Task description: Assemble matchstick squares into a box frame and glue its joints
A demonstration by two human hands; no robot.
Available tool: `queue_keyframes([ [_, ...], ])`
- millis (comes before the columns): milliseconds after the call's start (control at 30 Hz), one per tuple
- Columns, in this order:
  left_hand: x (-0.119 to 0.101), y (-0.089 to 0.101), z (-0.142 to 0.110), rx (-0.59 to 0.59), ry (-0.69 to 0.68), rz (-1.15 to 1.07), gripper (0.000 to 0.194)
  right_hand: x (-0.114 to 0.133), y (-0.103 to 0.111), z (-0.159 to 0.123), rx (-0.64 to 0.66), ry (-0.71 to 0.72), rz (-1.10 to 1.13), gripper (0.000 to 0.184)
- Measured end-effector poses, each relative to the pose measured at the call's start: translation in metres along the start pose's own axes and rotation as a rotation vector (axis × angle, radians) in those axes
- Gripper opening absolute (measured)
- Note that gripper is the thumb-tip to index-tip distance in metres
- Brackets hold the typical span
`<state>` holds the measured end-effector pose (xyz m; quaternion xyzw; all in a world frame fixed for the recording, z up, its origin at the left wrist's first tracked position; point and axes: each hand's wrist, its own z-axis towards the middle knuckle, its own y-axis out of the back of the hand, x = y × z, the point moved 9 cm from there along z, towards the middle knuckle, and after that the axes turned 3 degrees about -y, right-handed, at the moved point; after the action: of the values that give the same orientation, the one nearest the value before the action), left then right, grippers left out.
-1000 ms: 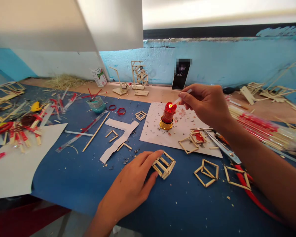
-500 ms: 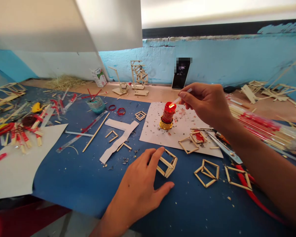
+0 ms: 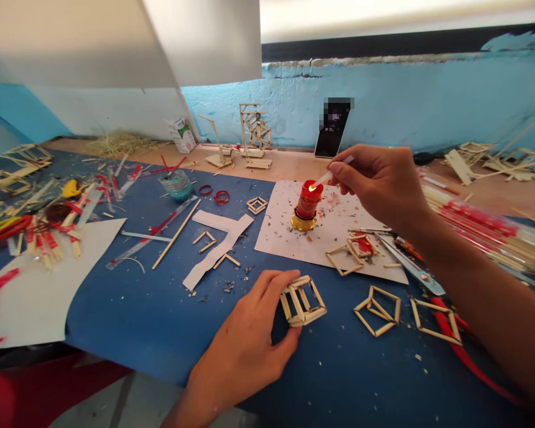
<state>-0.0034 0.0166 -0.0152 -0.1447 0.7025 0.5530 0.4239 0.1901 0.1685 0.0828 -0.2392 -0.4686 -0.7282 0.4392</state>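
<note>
My left hand (image 3: 249,333) pinches a small box-like frame of wooden sticks (image 3: 304,302), thumb below and fingers on its upper left side. It is tilted just above or on the blue table cover. Between thumb and fingers, my right hand (image 3: 377,178) grips a whitish translucent glue stick (image 3: 326,177), its lower tip at the flame of a red candle (image 3: 309,201). The candle stands upright on a gold base (image 3: 303,222) over white paper (image 3: 271,232). Flat stick frames lie nearby, among them a pentagon (image 3: 377,312) and a four-sided one (image 3: 436,321).
Scissors (image 3: 412,266) lie under my right forearm, by bagged sticks (image 3: 485,220). A phone (image 3: 333,131) leans on the blue wall. Left are a jar of blue-green liquid (image 3: 178,187), cut paper strips (image 3: 225,244) and red-banded stick bundles (image 3: 49,238). Stick models (image 3: 255,137) stand behind.
My left hand has closed on the small stick frame and turned it, so more of its sides show. My right hand keeps the glue stick at the flame, almost unmoved.
</note>
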Motion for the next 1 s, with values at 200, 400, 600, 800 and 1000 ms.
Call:
queue_keyframes([
  [200, -0.001, 0.000, -0.005, 0.027, -0.029, -0.026, 0.072, 0.031, 0.021, -0.007, -0.035, 0.032, 0.197, 0.009],
  [400, -0.002, -0.001, -0.006, 0.035, -0.064, -0.044, 0.076, 0.030, 0.035, -0.066, 0.118, -0.183, 0.144, 0.005],
  [600, 0.001, -0.001, -0.004, -0.007, -0.059, -0.032, 0.068, -0.020, 0.001, -0.150, 0.394, -0.438, 0.071, 0.018],
  [800, 0.013, 0.001, -0.004, -0.043, 0.013, 0.033, 0.073, -0.023, -0.021, -0.157, 0.469, -0.498, 0.054, 0.014],
  [1000, 0.002, 0.000, -0.009, 0.021, -0.083, 0.043, 0.079, -0.032, -0.038, -0.159, 0.486, -0.625, 0.176, 0.018],
])
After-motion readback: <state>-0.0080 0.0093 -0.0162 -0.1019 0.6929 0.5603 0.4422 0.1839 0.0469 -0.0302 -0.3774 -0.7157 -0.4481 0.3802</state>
